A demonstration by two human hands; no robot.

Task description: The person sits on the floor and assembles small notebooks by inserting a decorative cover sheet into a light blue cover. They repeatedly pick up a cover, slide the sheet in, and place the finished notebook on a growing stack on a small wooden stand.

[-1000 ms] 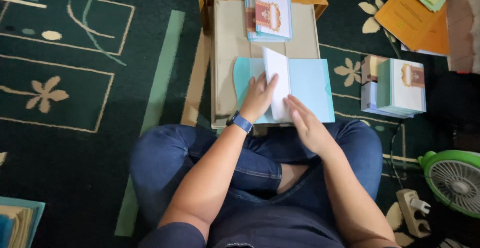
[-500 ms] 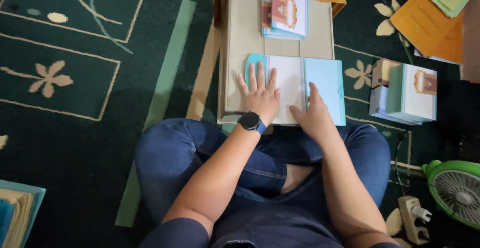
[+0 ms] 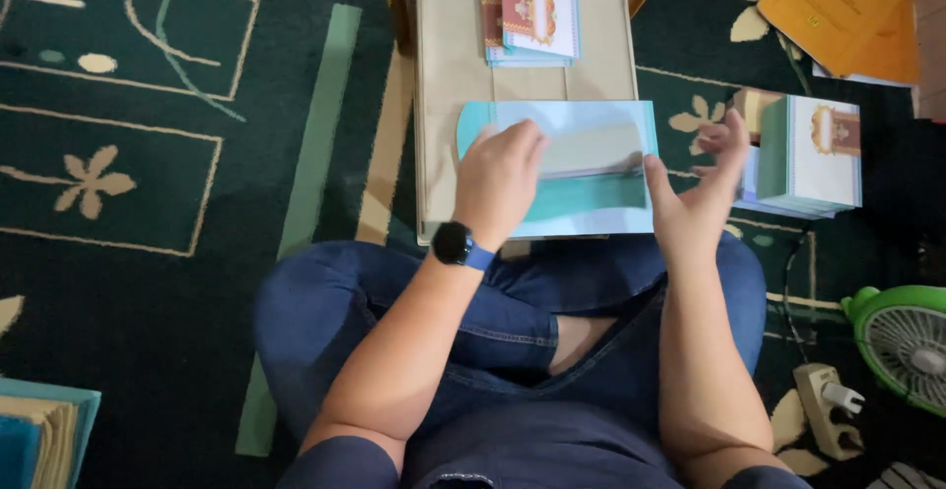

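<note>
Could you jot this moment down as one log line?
left hand: flat on light blue card | right hand: open at card's right edge | card: on small table

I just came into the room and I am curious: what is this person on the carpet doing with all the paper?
A person sits cross-legged on a green carpet at a low board. The left hand presses on a light blue folded card, while the right hand is open at its right edge. Stacks of similar cards lie ahead and to the right.

Right hand (image 3: pixel 698 193) now off the light blue card (image 3: pixel 591 169), fingers spread.
</note>
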